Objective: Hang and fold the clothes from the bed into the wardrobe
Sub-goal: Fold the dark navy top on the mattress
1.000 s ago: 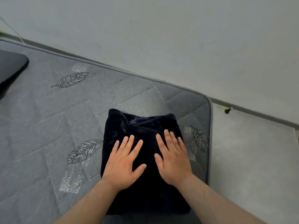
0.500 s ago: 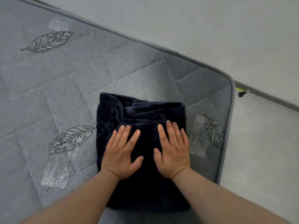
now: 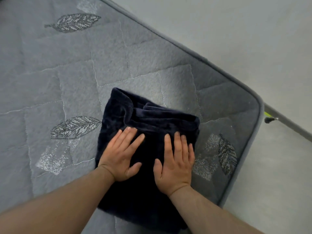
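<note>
A dark navy, fleecy garment (image 3: 152, 119) lies folded into a rough rectangle on the grey quilted mattress (image 3: 76, 73), close to its right corner. My left hand (image 3: 122, 155) rests flat on the garment's left half, palm down with fingers spread. My right hand (image 3: 176, 163) lies flat on its right half in the same way. Neither hand grips the cloth. The garment's far edge shows thick rolled folds. Its near part is hidden under my forearms.
The mattress has embroidered leaf patterns and a piped edge (image 3: 260, 115) on the right. Beyond that edge is pale grey floor (image 3: 278, 183). A dark rail with a small black and yellow-green piece (image 3: 270, 118) runs along the floor at the right.
The view has tilted down and shifted, so the mattress fills more of the frame. Both hands stay flat on the folded garment, sliding slightly apart.
</note>
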Demonstrator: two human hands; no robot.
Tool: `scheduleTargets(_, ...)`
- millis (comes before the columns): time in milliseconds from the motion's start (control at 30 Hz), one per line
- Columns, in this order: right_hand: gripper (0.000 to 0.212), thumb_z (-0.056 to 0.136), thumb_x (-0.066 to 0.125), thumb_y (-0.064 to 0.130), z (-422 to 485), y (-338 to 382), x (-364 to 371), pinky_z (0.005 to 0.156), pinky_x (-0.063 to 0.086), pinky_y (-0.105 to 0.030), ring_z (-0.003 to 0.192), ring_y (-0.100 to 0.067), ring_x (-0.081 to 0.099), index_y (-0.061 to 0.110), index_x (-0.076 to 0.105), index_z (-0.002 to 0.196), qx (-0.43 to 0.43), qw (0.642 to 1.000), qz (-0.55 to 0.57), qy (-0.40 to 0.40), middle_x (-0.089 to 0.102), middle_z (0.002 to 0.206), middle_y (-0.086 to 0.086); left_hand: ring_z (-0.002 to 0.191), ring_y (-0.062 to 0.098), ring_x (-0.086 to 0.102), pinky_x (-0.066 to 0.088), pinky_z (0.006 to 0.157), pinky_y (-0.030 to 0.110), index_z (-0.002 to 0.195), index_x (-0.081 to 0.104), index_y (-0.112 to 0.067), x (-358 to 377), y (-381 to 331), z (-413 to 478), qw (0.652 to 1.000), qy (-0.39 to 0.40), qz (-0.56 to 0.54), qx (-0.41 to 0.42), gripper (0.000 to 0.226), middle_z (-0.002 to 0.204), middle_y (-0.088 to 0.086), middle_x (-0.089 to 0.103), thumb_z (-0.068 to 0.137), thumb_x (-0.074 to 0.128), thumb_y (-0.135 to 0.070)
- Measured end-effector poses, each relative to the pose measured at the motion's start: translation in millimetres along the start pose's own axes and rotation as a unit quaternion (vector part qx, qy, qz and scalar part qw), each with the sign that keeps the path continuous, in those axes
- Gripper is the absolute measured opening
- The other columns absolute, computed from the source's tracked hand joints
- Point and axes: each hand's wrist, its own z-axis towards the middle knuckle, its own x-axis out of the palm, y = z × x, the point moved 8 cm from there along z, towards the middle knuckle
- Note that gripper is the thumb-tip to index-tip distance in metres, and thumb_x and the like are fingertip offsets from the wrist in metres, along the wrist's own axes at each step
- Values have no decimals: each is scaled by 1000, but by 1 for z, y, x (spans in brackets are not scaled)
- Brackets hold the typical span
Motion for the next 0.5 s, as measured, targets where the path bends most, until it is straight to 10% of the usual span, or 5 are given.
scheduleTargets(500,76,81,42,44,0,3,2,114,18,-56,141,-36,26,12,27,148,-15,1000,-20,5,32,153,-19,141,35,26,13,118,48,148,26,-10,2,2,-1,999,27,27,-16,84,148,21,37,80,36,-59)
